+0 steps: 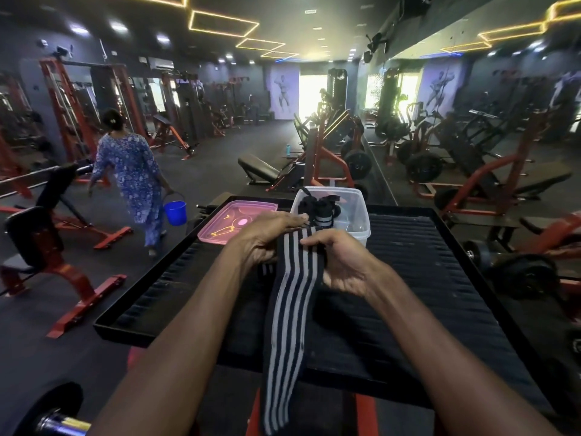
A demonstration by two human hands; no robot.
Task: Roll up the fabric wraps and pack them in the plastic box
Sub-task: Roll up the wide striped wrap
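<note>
Gym floor, machines all round; black ribbed desk point(424, 278) in foreground. Striped wrap point(290, 309) held at top end, tail hanging over near desk edge. Left hand point(264, 237) fingers curled on wrap; right hand point(339, 262) pinching it. Clear box point(355, 215) behind, holding rolled wraps point(320, 210). Pink lid point(235, 220) beside box.

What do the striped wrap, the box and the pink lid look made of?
Striped wrap: soft woven fabric, probably elastic, matte; it hangs limp from both hands over the tray edge.
Box: clear, slightly cloudy plastic; the rolled wraps show through its wall.
Pink lid: see-through tinted plastic, glossy; it mirrors the ceiling lights.
</note>
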